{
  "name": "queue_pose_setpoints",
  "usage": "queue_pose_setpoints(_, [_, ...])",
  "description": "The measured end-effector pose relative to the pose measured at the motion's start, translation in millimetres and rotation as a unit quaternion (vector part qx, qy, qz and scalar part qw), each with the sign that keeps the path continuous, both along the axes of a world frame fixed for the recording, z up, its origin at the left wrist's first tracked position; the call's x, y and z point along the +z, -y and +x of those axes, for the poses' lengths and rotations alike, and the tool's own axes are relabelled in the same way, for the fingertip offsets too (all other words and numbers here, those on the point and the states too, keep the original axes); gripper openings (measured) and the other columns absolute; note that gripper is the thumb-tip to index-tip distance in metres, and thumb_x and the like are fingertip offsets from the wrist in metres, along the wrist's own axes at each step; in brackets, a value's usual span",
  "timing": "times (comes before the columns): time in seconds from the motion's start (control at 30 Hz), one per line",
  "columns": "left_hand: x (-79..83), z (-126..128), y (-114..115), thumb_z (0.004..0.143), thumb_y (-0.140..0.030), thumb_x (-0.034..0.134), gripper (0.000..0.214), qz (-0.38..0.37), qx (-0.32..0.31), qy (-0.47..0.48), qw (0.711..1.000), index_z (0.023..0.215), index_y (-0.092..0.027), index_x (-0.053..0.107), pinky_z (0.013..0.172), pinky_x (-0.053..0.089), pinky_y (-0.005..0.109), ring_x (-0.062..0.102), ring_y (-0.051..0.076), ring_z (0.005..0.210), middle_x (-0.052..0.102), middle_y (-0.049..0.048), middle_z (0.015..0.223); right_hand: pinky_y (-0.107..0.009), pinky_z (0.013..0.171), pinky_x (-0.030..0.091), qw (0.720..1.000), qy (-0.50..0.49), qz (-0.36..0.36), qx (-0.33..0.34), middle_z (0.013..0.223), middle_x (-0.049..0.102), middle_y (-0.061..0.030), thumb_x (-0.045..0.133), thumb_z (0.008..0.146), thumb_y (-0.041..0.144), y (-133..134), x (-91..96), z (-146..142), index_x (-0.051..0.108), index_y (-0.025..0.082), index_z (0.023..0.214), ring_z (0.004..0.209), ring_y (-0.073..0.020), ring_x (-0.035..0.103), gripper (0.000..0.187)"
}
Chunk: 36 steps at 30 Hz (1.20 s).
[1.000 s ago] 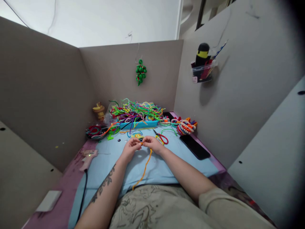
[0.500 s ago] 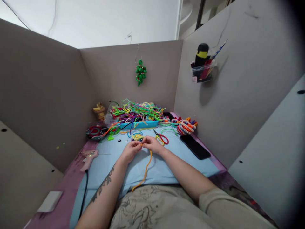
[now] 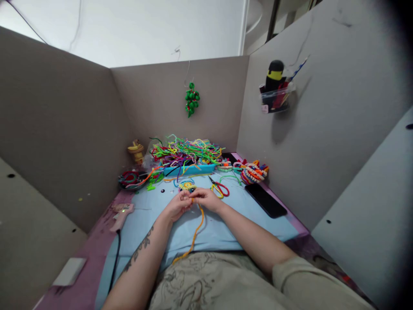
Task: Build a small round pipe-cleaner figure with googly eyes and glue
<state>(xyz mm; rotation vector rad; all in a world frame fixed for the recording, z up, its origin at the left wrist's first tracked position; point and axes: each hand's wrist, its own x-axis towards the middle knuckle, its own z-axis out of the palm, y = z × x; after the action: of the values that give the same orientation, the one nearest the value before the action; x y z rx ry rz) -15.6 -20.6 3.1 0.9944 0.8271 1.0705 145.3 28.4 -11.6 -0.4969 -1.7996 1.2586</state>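
An orange pipe cleaner (image 3: 197, 230) is pinched at its upper end between the fingertips of my left hand (image 3: 178, 204) and my right hand (image 3: 206, 199). Both hands are closed and meet over the blue cloth. The long free end trails down to my shirt. Just beyond my fingers lies a small coiled piece (image 3: 187, 185) in yellow and blue, partly hidden by them. Red-and-yellow-handled scissors (image 3: 220, 188) lie right of it. A small black round bead (image 3: 163, 190) rests to the left.
A blue tray (image 3: 190, 170) heaped with colourful pipe cleaners stands at the back. A phone (image 3: 265, 200) and coiled colourful pieces (image 3: 254, 173) lie right. At left are a pink glue gun (image 3: 122, 216) with a cord, a dark bowl (image 3: 132, 185) and a white box (image 3: 69, 271). Grey panels enclose the table.
My fingers have shifted slightly on the orange pipe cleaner, and its hanging end has swung a little to the left. The whole view has moved slightly.
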Motion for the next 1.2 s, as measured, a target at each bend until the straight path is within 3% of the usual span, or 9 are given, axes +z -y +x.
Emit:
queue_pose_setpoints(0.27, [-2.7,9,-4,0.056,-0.029,0.079,0.039,0.029,0.1,-0.013,0.994,0.082,-0.018,0.052,0.049,0.039,0.017,0.049,0.006,0.051,0.051,-0.0052,0.06,-0.027,0.07,0.044,0.996,0.0,0.04,-0.079,0.076,0.061,-0.002,0.065,0.073,0.031,2,-0.3,-2,0.069,0.018,0.08,0.074,-0.0143,0.056,0.015])
queue_pose_setpoints(0.43, [-7.3,11,-8,0.06,-0.036,0.075,0.036,0.062,0.152,-0.049,0.985,0.081,-0.016,0.053,0.05,0.041,0.018,0.054,0.009,0.055,0.057,-0.0025,0.062,-0.026,0.067,0.044,0.996,0.005,0.022,-0.091,0.076,0.062,-0.0016,0.06,0.077,0.03,6,2.9,-5,0.065,0.017,0.082,0.071,-0.0135,0.056,0.015])
queue_pose_setpoints(0.57, [-8.5,11,-7,0.066,-0.038,0.069,0.029,0.112,0.177,-0.115,0.971,0.076,-0.015,0.055,0.051,0.042,0.019,0.055,0.01,0.057,0.058,-0.0009,0.062,-0.026,0.067,0.042,0.987,0.036,0.08,-0.135,0.076,0.06,-0.0016,0.058,0.079,0.029,9,7.6,-4,0.063,0.017,0.077,0.072,-0.0137,0.054,0.012])
queue_pose_setpoints(0.67, [-5.6,12,-4,0.067,-0.037,0.068,0.026,0.152,0.218,-0.16,0.95,0.076,-0.015,0.059,0.054,0.044,0.022,0.056,0.013,0.061,0.06,0.0009,0.065,-0.026,0.068,0.041,0.98,0.056,0.114,-0.155,0.076,0.058,-0.0017,0.055,0.08,0.027,9,9.3,-3,0.062,0.018,0.076,0.074,-0.0141,0.053,0.012])
queue_pose_setpoints(0.8, [1.1,14,3,0.068,-0.033,0.067,0.016,0.248,0.28,-0.224,0.9,0.075,-0.018,0.066,0.063,0.046,0.025,0.057,0.017,0.075,0.063,0.0049,0.078,-0.025,0.066,0.041,0.978,0.068,0.116,-0.161,0.076,0.058,-0.0013,0.052,0.081,0.028,7,6.9,-3,0.059,0.017,0.078,0.073,-0.0136,0.052,0.013])
queue_pose_setpoints(0.93, [4.5,16,10,0.072,-0.028,0.064,0.011,0.321,0.285,-0.268,0.863,0.08,-0.024,0.071,0.077,0.045,0.03,0.057,0.02,0.085,0.064,0.0068,0.086,-0.025,0.067,0.041,0.983,0.064,0.085,-0.146,0.075,0.059,-0.0001,0.05,0.082,0.03,5,2.7,-3,0.057,0.017,0.081,0.071,-0.0131,0.054,0.014])
queue_pose_setpoints(1.2, [-3.9,12,8,0.078,-0.027,0.058,0.018,0.345,0.272,-0.333,0.834,0.091,-0.026,0.07,0.09,0.041,0.035,0.056,0.021,0.092,0.064,0.0072,0.095,-0.023,0.061,0.04,0.989,0.056,0.036,-0.13,0.068,0.058,0.0013,0.052,0.08,0.031,3,-0.4,-5,0.055,0.017,0.076,0.064,-0.0122,0.054,0.015])
